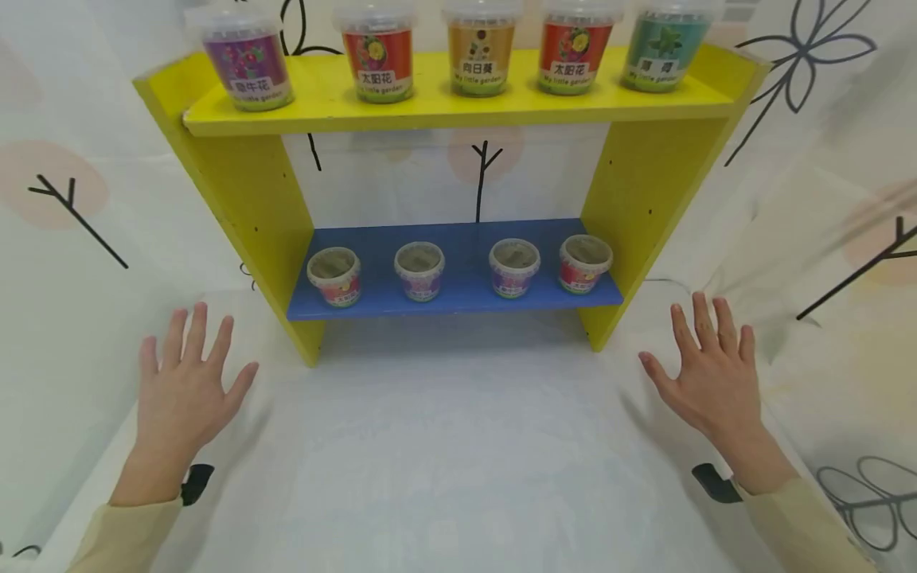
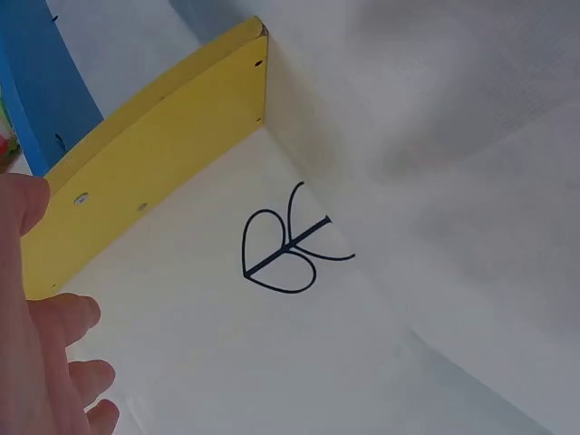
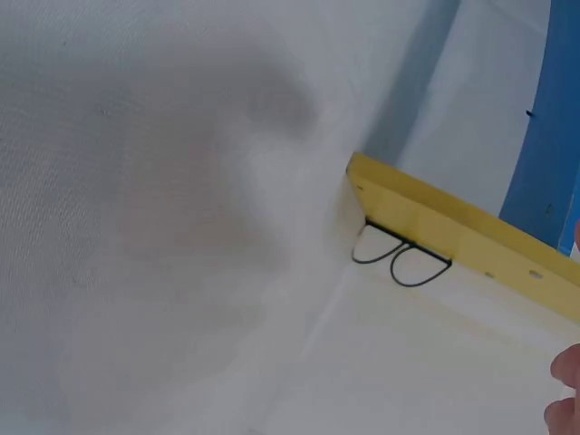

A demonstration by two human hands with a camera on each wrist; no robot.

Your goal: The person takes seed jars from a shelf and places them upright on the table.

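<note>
My left hand is spread with straight fingers over the white cloth, left of the shelf, holding nothing. On the other side my right hand is spread the same way, also holding nothing. Between and beyond them stands a shelf with yellow sides and a blue lower board. Four small lidless cups sit on that board: a red one, a purple one, another purple one and a red one at the right. The left wrist view shows the left fingers near the yellow side panel.
Several larger lidded cups line the yellow top board, among them a purple cup, an orange one and a teal one. White cloth with printed line drawings covers the table and walls.
</note>
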